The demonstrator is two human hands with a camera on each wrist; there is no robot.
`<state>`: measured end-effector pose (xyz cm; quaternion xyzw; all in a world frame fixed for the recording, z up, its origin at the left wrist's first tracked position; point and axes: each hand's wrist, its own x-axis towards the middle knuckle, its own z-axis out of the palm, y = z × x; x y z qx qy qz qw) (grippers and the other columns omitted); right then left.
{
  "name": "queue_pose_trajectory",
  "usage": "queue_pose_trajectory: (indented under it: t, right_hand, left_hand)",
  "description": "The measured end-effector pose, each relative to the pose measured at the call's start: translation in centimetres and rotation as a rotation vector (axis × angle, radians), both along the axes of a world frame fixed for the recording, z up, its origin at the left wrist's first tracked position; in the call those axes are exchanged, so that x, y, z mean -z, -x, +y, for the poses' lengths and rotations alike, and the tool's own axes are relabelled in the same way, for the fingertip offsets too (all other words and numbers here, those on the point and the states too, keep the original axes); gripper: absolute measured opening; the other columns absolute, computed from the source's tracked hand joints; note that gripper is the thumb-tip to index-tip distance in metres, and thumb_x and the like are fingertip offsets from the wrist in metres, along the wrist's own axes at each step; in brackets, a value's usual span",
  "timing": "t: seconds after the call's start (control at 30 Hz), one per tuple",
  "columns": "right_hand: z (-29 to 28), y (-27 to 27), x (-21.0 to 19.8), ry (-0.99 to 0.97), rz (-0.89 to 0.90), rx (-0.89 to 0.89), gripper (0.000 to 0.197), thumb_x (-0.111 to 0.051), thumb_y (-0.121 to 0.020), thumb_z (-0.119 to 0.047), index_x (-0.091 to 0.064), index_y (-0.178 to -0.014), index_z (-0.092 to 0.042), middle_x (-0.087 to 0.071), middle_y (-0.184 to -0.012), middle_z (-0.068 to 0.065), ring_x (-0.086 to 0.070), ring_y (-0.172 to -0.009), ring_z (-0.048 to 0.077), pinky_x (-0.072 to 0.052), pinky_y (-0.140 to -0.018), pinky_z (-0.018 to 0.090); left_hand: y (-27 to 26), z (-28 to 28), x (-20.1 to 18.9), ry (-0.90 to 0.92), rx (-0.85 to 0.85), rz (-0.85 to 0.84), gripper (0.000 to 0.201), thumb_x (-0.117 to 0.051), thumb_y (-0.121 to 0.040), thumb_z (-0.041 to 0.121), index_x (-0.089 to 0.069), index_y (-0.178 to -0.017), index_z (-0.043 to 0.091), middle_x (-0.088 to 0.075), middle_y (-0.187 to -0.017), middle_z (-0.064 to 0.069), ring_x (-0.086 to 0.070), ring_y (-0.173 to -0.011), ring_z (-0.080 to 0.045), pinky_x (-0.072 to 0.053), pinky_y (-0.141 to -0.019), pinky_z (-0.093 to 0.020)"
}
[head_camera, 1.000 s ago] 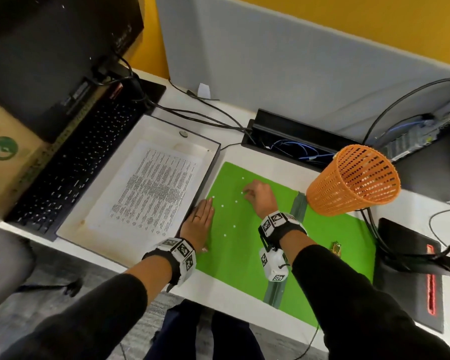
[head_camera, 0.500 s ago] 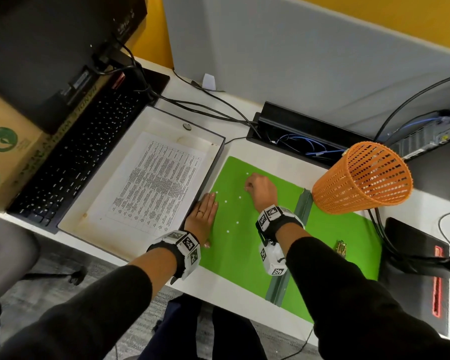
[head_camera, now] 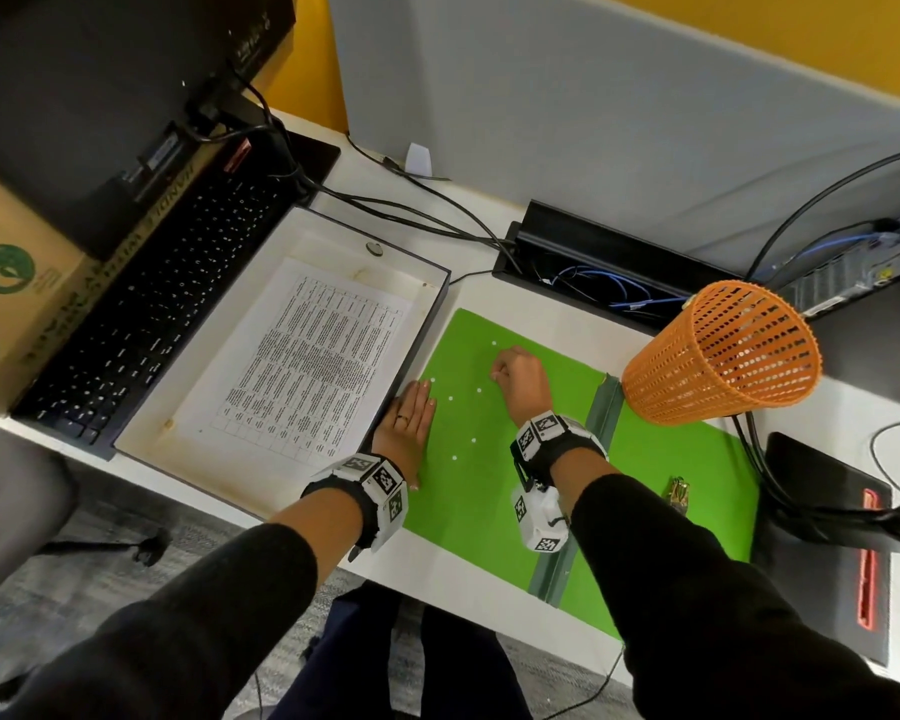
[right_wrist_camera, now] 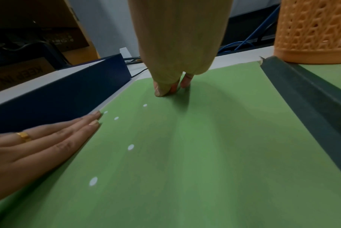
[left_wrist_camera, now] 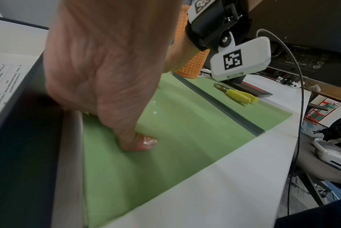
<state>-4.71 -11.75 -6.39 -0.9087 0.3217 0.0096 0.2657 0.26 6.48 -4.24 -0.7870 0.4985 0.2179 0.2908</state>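
Green folder (head_camera: 489, 491) is pinned by the flat, straight-fingered left hand (head_camera: 405, 433) so it won't slide; right hand (head_camera: 520, 381) pinches a white dot (head_camera: 494, 376).

Six white dots (head_camera: 473, 440), one green folder (head_camera: 489, 517), one orange basket (head_camera: 718, 356).
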Motion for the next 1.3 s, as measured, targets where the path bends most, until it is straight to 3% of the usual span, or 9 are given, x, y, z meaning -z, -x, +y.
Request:
queue_pose_trajectory:
  t: [0.07, 0.13, 0.33, 0.5, 0.63, 0.73, 0.97, 1.17, 1.3]
  right_hand:
    - [0.0, 0.4, -0.1, -0.052, -0.045, 0.048, 0.008, -0.061, -0.083, 0.003, -0.066, -0.088, 0.005, -0.065, -0.096, 0.021, -0.061, -0.086, 0.031, -0.042, -0.071, 0.027]
    - [0.0, 0.6, -0.3, -0.069, -0.065, 0.050, 0.011, -0.062, -0.082, 0.001, -0.067, -0.092, 0.005, -0.065, -0.096, 0.021, -0.061, -0.087, 0.031, -0.040, -0.071, 0.025]
    - [-0.1, 0.9, -0.5, -0.060, -0.108, -0.008, 0.012, -0.060, -0.084, 0.002, -0.069, -0.091, 0.005, -0.066, -0.094, 0.021, -0.063, -0.083, 0.033, -0.051, -0.074, 0.037]
    - [-0.3, 0.4, -0.9, -0.014, -0.013, -0.108, 0.014, -0.055, -0.087, 0.000, -0.067, -0.090, 0.007, -0.065, -0.099, 0.021, -0.062, -0.088, 0.033, -0.050, -0.076, 0.037]
    - [-0.5, 0.2, -1.0, 0.030, 0.051, -0.167, 0.016, -0.051, -0.088, 0.002, -0.065, -0.086, 0.008, -0.063, -0.098, 0.021, -0.061, -0.086, 0.035, -0.051, -0.077, 0.047]
    - [-0.6, -0.1, -1.3, 0.069, 0.096, -0.230, 0.016, -0.049, -0.087, 0.003, -0.064, -0.086, 0.008, -0.062, -0.107, 0.023, -0.062, -0.088, 0.036, -0.051, -0.076, 0.046]
    - [-0.2, -0.4, -1.7, 0.181, 0.165, -0.335, 0.023, -0.046, -0.081, 0.018, -0.058, -0.096, 0.006, -0.059, -0.101, 0.023, -0.061, -0.088, 0.034, -0.046, -0.071, 0.039]
    - [0.3, -0.3, -1.5, 0.206, 0.172, -0.338, 0.034, -0.042, -0.079, 0.025, -0.051, -0.110, 0.016, -0.054, -0.116, 0.035, -0.056, -0.104, 0.041, -0.046, -0.088, 0.046]
    - [0.2, -0.2, -1.5, 0.186, 0.194, -0.309, 0.037, -0.039, -0.079, 0.024, -0.048, -0.114, 0.015, -0.051, -0.117, 0.033, -0.054, -0.104, 0.040, -0.044, -0.086, 0.045]
  left_hand:
    - [0.0, 0.1, -0.1, -0.003, -0.002, 0.004, 0.121, -0.063, -0.078, 0.054, 0.021, -0.144, -0.002, 0.024, -0.153, -0.021, 0.018, -0.144, -0.034, 0.003, -0.119, -0.039]
    - [0.0, 0.1, -0.1, 0.003, -0.006, 0.006, 0.121, -0.064, -0.077, 0.054, 0.020, -0.144, -0.002, 0.023, -0.153, -0.022, 0.017, -0.144, -0.034, 0.003, -0.119, -0.039]
    - [0.0, 0.0, 0.1, -0.007, -0.006, 0.010, 0.122, -0.063, -0.077, 0.055, 0.021, -0.144, -0.003, 0.024, -0.153, -0.022, 0.017, -0.144, -0.034, 0.000, -0.121, -0.039]
    - [0.0, -0.1, 0.1, -0.020, -0.001, 0.008, 0.122, -0.062, -0.078, 0.056, 0.022, -0.144, -0.002, 0.025, -0.153, -0.022, 0.018, -0.144, -0.034, 0.001, -0.120, -0.039]
    - [0.0, -0.2, 0.2, -0.032, -0.013, 0.008, 0.122, -0.063, -0.078, 0.055, 0.023, -0.143, -0.002, 0.026, -0.152, -0.022, 0.019, -0.144, -0.034, 0.000, -0.121, -0.040]
    - [0.0, -0.5, 0.2, -0.045, -0.017, 0.006, 0.123, -0.064, -0.078, 0.054, 0.024, -0.143, -0.002, 0.027, -0.152, -0.022, 0.020, -0.143, -0.034, -0.001, -0.121, -0.040]
    - [0.0, -0.5, 0.0, -0.041, -0.021, 0.000, 0.122, -0.064, -0.078, 0.053, 0.023, -0.143, -0.002, 0.027, -0.152, -0.023, 0.020, -0.143, -0.035, -0.002, -0.121, -0.040]
    - [0.0, -0.4, -0.1, -0.038, -0.019, 0.020, 0.123, -0.065, -0.077, 0.053, 0.023, -0.143, -0.003, 0.026, -0.152, -0.023, 0.019, -0.143, -0.035, -0.001, -0.121, -0.041]
    - [-0.1, -0.3, -0.4, -0.027, -0.007, 0.018, 0.123, -0.065, -0.077, 0.054, 0.020, -0.144, -0.003, 0.023, -0.153, -0.024, 0.017, -0.144, -0.035, -0.003, -0.121, -0.041]
